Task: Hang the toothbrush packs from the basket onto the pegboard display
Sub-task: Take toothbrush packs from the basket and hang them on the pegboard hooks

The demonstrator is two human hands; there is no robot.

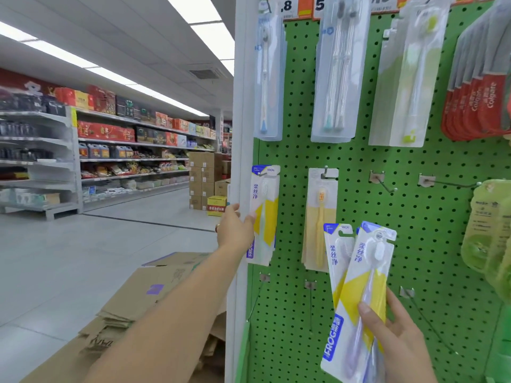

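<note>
A green pegboard [359, 156] fills the right half of the view. A white, blue and yellow toothbrush pack [264, 214] hangs at its left edge in the middle row. My left hand [235, 230] grips that pack's left side. My right hand [395, 330] holds up two or more matching toothbrush packs [356, 294], fanned out in front of the board. The basket is out of sight.
An orange toothbrush pack [320, 217] hangs on the adjacent hook. Two bare hooks [383, 183] [448, 183] stick out to its right, and more bare hooks [409, 294] lie below. Other packs hang above and far right. Flattened cardboard boxes [143, 305] lie lower left.
</note>
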